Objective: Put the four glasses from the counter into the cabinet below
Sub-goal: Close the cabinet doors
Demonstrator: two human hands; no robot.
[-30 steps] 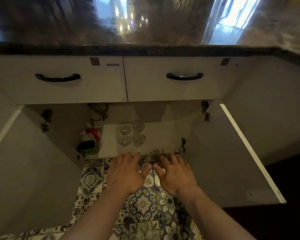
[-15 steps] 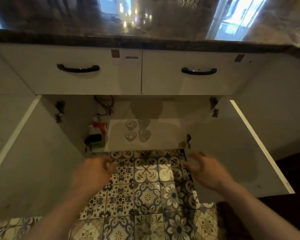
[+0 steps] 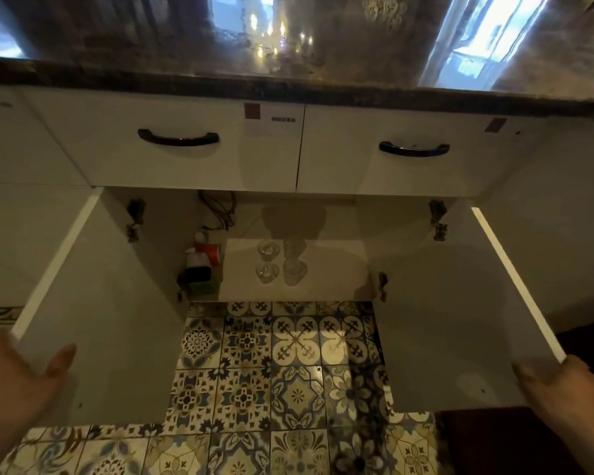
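Note:
Several clear glasses [image 3: 281,261] stand in a tight square cluster on the white floor of the open cabinet [image 3: 333,269], left of its middle. My left hand [image 3: 11,389] is at the lower left, with its thumb on the inner face of the left cabinet door [image 3: 100,320] and its fingers round the door's outer edge. On the other side, my right hand [image 3: 570,399] grips the lower outer corner of the right cabinet door [image 3: 453,320]. Both doors are swung wide open. Neither hand holds a glass.
A spray bottle with a red and white top [image 3: 203,258] and a green pack stand in the cabinet's left corner, beside the glasses. Two shut drawers with dark handles [image 3: 178,137] sit under the dark glossy counter [image 3: 288,84]. Patterned floor tiles [image 3: 271,371] lie between the doors.
My hands drew back from the cabinet mouth and spread apart, the left to the left door's edge, the right to the right door's corner. The view moved back and up.

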